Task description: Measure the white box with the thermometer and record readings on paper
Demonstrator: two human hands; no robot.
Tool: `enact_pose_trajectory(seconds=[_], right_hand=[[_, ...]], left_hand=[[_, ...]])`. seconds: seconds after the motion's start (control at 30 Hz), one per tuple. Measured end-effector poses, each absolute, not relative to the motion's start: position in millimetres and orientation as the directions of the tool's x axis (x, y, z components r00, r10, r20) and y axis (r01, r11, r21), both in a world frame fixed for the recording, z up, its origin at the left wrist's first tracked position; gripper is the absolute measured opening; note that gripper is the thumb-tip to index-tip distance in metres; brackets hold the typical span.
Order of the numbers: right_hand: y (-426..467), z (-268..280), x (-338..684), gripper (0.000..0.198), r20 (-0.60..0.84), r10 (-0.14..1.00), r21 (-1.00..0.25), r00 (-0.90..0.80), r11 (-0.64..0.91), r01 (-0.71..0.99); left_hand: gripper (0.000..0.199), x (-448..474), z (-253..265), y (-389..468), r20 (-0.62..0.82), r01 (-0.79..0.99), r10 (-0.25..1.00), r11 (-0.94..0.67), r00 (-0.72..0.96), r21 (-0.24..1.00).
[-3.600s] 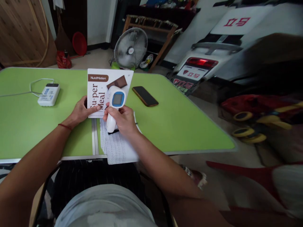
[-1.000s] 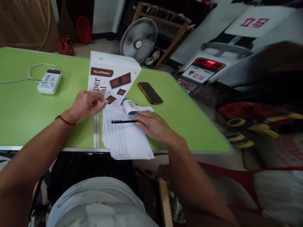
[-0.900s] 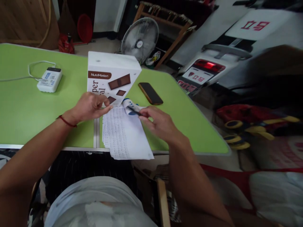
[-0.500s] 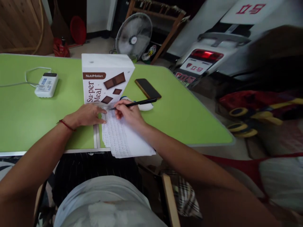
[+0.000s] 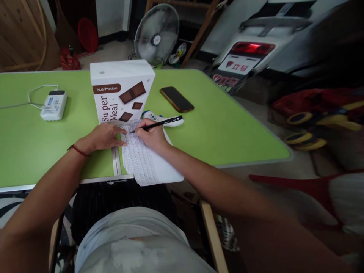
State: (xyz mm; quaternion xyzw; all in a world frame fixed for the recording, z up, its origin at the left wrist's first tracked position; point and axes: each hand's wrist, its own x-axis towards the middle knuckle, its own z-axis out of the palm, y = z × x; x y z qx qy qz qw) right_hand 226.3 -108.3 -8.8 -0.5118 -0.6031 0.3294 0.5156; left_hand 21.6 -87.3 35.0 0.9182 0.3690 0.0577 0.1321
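A black pen (image 5: 163,123) is gripped in my right hand (image 5: 152,135), its tip at the upper part of a sheet of paper (image 5: 142,163). Rows of small handwriting cover the left portion of the sheet, and its lower edge hangs over the table's front edge. My left hand (image 5: 106,136) lies with fingers spread, thumb and forefinger touching the paper's left edge. Right behind both hands a white NutriMotion box (image 5: 121,93) stands upright. Partly hidden behind my right hand is a white and blue object (image 5: 173,122) whose kind I cannot make out.
On the green table (image 5: 216,140) a phone (image 5: 176,99) lies right of the box. A white adapter (image 5: 54,105) with a cable sits at the left. Beyond the table are a fan (image 5: 156,36) and a scooter (image 5: 244,57). A red chair (image 5: 307,184) stands at the right.
The camera view has tilted and shifted slightly. My right hand still holds the pen at the paper, its angle barely different. My left hand stays at the sheet's left edge.
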Motion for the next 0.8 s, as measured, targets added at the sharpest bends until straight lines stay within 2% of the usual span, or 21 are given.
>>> enact_pose_trajectory(seconds=[0.23,0.4,0.67,0.8], right_hand=[[-107.3,-11.6,225.3,0.012,0.266,0.961,-0.925,0.081,0.231,0.3],[-106.6,-11.5,225.5,0.011,0.236,0.97,-0.931,0.066,0.206,0.301],[-107.0,-10.4,224.9,0.014,0.24,0.97,-0.918,0.03,0.217,0.332],[-107.6,-9.1,224.4,0.016,0.243,0.97,-0.916,0.033,0.218,0.337]], left_hand=[[0.04,21.1,33.6,-86.7,0.031,0.63,0.69,-0.678,0.723,0.38],[0.045,23.5,34.7,-87.7,-0.016,0.667,0.715,-0.643,0.699,0.376],[0.042,23.5,32.3,-87.1,0.031,0.642,0.702,-0.667,0.712,0.378],[0.043,24.2,33.7,-87.9,-0.01,0.667,0.714,-0.649,0.7,0.366]])
